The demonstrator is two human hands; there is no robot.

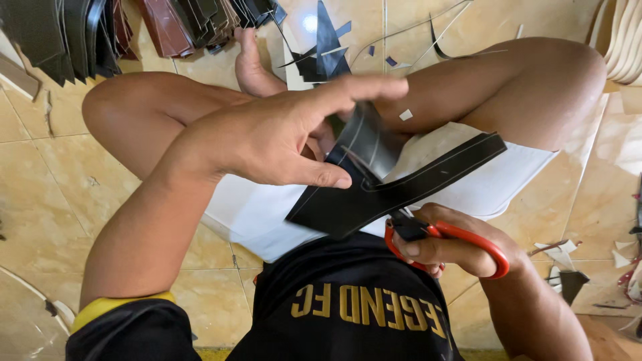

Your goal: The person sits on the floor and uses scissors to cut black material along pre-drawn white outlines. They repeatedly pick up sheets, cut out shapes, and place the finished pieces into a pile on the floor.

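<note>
The floor (pixel 60 180) is glossy beige tile with thin grout lines, and a bright spot of light (pixel 309 23) glints off it near the top. Stacks of dark and reddish-brown cut pieces (pixel 100 30) lie along the upper left edge. Small black and white scraps (pixel 321 47) are scattered across the tiles, with more offcuts (pixel 568 267) at the right. Pale curved strips (pixel 625 40) are stacked in the upper right corner.

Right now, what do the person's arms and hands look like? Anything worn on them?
Both hands are bare: the left hand and the right hand have no gloves, rings or watch showing. Forearms are uncovered. The left arm ends in a short black sleeve with a yellow cuff band. The right upper arm runs out of view, so its sleeve cannot be seen.
</note>
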